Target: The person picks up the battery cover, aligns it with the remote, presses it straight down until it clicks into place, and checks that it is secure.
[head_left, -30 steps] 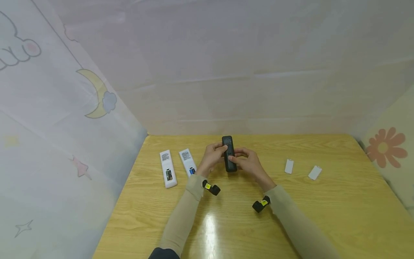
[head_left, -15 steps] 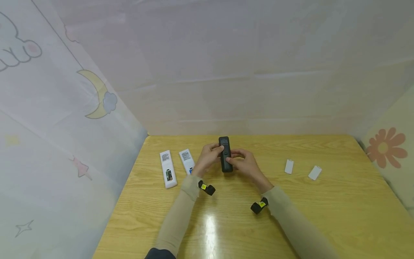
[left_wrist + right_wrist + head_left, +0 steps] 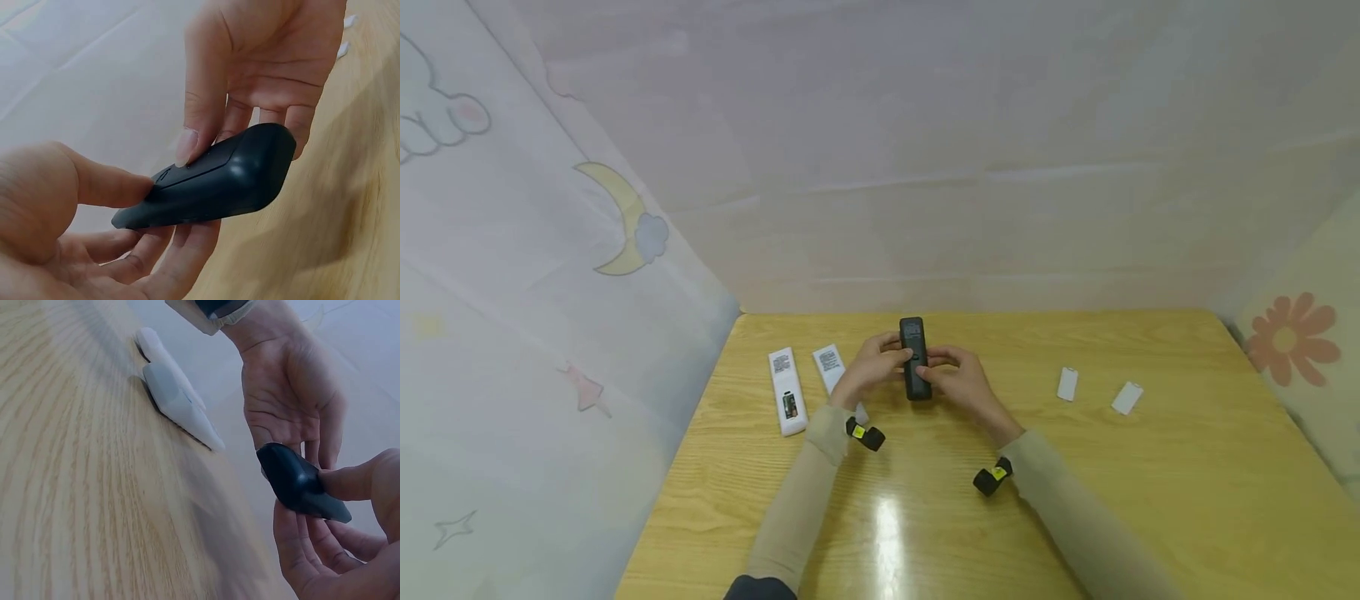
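Note:
A black remote control (image 3: 913, 387) is held between both hands over the table, its back with the printed label facing up. My left hand (image 3: 871, 367) grips its left side, thumb on the back and fingers underneath. From the other side my right hand (image 3: 967, 385) holds the lower half, and in the left wrist view its thumb (image 3: 189, 142) presses on the battery cover (image 3: 209, 159). That cover sits in place on the remote. To the left lies a white remote (image 3: 781, 363) with its battery compartment uncovered. A second white remote (image 3: 829, 360) beside it is partly hidden by my left hand.
Two small white battery covers (image 3: 1067, 383) lie apart on the right side of the wooden table (image 3: 1150, 483). A printed cloth (image 3: 880, 233) hangs right behind the table's back edge and along both sides.
Both hands have shifted a little to the left with the black remote. My left thumb has slid slightly down its back. The left hand and wrist now cover more of the second white remote.

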A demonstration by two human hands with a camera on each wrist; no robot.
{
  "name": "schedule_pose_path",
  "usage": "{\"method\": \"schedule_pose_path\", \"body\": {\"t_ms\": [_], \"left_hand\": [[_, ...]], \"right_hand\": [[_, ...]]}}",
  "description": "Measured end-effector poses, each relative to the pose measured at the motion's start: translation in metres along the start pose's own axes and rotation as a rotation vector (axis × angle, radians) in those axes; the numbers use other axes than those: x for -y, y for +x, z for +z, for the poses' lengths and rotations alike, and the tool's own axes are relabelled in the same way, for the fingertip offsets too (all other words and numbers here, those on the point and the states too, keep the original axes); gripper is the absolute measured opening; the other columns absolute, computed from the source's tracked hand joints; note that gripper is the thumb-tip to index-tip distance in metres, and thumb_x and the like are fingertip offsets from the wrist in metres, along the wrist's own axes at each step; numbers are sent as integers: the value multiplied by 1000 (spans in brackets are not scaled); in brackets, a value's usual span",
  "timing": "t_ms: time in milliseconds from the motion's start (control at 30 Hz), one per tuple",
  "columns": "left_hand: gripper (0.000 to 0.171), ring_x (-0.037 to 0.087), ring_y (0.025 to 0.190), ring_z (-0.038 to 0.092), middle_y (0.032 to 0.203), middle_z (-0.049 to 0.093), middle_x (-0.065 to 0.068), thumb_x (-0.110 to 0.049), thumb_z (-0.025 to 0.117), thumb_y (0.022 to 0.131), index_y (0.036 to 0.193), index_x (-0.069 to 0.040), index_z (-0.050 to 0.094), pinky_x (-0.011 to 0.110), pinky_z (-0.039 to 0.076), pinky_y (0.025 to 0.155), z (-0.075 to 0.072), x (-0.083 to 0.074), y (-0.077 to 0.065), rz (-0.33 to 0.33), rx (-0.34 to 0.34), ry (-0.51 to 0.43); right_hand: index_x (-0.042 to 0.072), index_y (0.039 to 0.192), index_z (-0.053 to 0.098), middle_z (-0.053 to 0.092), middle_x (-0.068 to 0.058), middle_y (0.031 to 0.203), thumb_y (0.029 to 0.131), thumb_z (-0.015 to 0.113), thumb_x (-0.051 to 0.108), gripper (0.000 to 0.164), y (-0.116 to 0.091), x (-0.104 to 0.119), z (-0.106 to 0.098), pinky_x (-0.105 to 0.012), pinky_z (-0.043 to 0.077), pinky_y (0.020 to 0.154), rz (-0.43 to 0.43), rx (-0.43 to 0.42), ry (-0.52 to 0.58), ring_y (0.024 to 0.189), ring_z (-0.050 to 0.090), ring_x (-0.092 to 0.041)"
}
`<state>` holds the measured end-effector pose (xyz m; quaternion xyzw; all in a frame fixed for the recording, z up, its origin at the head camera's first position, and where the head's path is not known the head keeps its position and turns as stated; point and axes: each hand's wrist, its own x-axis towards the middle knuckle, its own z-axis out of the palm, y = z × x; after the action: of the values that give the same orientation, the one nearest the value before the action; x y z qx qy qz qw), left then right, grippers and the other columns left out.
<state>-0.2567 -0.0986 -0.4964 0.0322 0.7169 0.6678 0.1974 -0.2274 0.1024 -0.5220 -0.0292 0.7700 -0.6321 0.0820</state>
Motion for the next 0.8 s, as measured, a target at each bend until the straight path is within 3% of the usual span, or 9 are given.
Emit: {"method": "schedule_pose_path", "body": {"t_ms": [200,467,800], "left_hand": [[56,37,124,69,153,53,24,-13,65,107,159,-3,45,51,60,105,-6,4,0,5,-24,-9],[57,33,123,70,153,57,22,-17,65,108,159,-3,45,46,62,103,-13,15,0,-24,-63,37],[56,32,121,72,149,60,22,-20,68,107,157,-2,48,43,63,101,-16,21,0,-38,-90,68]], "right_hand": [[3,139,66,68,-21,127,98,78,18,45,2,-1,8,-29,62,76,-35,-16,-38,99,75,-28],[-2,147,60,65,-24,130,99,77,10,52,0,-5,17,-37,65,86,-77,17,-74,113,74,-41],[2,147,61,67,-20,127,99,78,12,52,1,-11,25,-34,64,82,-59,0,-88,111,74,-36]]}}
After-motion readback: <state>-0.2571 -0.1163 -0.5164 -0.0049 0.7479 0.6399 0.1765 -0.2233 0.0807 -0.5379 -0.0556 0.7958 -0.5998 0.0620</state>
